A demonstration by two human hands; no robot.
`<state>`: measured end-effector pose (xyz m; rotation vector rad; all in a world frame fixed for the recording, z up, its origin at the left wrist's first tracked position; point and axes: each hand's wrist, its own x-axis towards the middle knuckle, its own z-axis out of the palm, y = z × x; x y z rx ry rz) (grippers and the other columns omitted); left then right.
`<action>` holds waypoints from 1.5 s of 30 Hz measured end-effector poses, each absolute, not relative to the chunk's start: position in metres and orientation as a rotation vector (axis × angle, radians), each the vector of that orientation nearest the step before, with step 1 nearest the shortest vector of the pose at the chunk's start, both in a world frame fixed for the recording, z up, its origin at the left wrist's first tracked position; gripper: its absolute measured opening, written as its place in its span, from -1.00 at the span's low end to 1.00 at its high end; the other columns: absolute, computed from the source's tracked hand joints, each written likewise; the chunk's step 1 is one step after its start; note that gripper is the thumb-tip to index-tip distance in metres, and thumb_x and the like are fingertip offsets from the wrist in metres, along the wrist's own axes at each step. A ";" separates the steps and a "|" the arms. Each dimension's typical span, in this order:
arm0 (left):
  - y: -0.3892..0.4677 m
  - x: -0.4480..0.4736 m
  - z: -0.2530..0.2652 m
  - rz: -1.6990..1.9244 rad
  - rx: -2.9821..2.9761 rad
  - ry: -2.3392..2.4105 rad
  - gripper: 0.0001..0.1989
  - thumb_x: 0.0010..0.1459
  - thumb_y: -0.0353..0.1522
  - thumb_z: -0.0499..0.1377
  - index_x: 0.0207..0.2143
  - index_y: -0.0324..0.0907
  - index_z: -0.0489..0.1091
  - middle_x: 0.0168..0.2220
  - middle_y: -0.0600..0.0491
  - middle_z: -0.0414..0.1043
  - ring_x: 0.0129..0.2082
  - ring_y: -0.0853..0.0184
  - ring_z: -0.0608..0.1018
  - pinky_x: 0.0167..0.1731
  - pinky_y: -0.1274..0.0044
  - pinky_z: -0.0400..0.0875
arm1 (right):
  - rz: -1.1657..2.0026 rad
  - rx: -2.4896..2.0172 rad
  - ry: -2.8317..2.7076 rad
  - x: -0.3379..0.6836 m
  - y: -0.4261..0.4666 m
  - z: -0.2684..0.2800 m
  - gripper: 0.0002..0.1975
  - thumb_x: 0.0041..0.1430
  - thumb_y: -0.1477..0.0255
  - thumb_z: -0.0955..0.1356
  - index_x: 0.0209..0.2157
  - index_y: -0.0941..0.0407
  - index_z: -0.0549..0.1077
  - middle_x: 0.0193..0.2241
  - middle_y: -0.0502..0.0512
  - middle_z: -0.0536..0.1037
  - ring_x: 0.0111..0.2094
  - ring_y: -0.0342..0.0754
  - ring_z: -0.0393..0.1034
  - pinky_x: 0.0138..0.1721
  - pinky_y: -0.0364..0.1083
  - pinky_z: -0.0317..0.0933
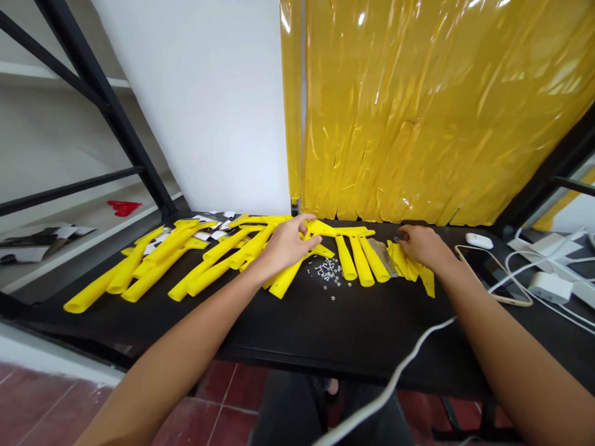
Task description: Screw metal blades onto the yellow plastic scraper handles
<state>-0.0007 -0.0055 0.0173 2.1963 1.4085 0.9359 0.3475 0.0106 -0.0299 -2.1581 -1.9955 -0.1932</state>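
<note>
On the black worktop (361, 344), little metal bits (327, 270) sit between both hands, perhaps for easy reach. The left hand (287, 246) bends its parted fingers over yellow tubes (286, 280); the right hand (421, 244) bends its fingers by flat yellow pieces (408, 266). I can't tell if either grips anything.

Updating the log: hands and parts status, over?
Left hand over yellow tubes, right hand at yellow pieces, grips unclear. Loose hardware between. White cable crossing table edge.

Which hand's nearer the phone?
Right. The right hand is just left of the phone; the left hand is much farther left, among yellow tubes.
</note>
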 end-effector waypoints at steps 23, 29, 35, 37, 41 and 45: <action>0.004 -0.004 0.019 0.865 1.949 1.166 -0.26 0.03 -0.32 0.41 0.26 -0.31 0.34 -0.23 -0.09 0.56 -0.24 0.21 0.56 -0.25 0.39 0.44 | 0.064 -1.163 -2.629 0.254 -0.041 0.003 -0.84 0.31 0.30 0.38 -0.27 0.03 0.61 -0.21 0.09 0.58 -0.12 0.06 0.45 -0.10 0.01 0.27; 0.004 -0.005 0.016 0.820 2.121 1.134 -0.47 0.07 -0.29 0.36 0.11 -0.25 0.48 -0.30 -0.02 0.55 -0.31 0.25 0.52 -0.29 0.42 0.38 | -0.071 -1.108 -2.632 0.247 -0.040 -0.009 -0.84 0.28 0.36 0.40 -0.14 0.01 0.62 -0.15 0.15 0.53 -0.08 0.10 0.38 -0.10 0.02 0.27; 0.008 -0.007 0.012 0.736 2.257 1.182 -0.59 0.07 -0.21 0.34 -0.05 -0.20 0.55 -0.33 0.05 0.52 -0.38 0.31 0.47 -0.34 0.46 0.29 | -0.070 -0.994 -2.721 0.236 -0.033 -0.023 -0.76 0.37 0.40 0.32 -0.06 0.01 0.62 -0.20 0.17 0.53 -0.09 0.11 0.34 -0.09 0.04 0.25; 0.008 -0.008 0.011 0.743 2.278 1.203 -0.57 0.06 -0.21 0.36 -0.03 -0.19 0.54 -0.30 0.05 0.52 -0.36 0.29 0.48 -0.31 0.46 0.29 | -0.053 -0.992 -2.732 0.236 -0.030 -0.024 -0.75 0.39 0.36 0.30 -0.10 0.01 0.64 -0.23 0.18 0.52 -0.11 0.11 0.34 -0.13 0.04 0.25; 0.006 -0.008 0.012 0.689 2.325 1.221 -0.50 0.07 -0.19 0.36 0.04 -0.20 0.52 -0.31 0.04 0.50 -0.34 0.26 0.48 -0.30 0.45 0.29 | -0.037 -1.004 -2.730 0.234 -0.028 -0.025 -0.73 0.41 0.33 0.28 -0.15 0.01 0.64 -0.25 0.18 0.51 -0.13 0.10 0.33 -0.18 0.02 0.24; 0.003 -0.008 0.014 0.657 2.355 1.246 -0.45 0.09 -0.17 0.34 0.11 -0.22 0.48 -0.36 0.05 0.48 -0.38 0.27 0.46 -0.34 0.46 0.26 | -0.029 -1.022 -2.711 0.231 -0.030 -0.023 -0.77 0.39 0.36 0.30 -0.20 0.03 0.62 -0.24 0.18 0.51 -0.13 0.10 0.33 -0.18 0.01 0.22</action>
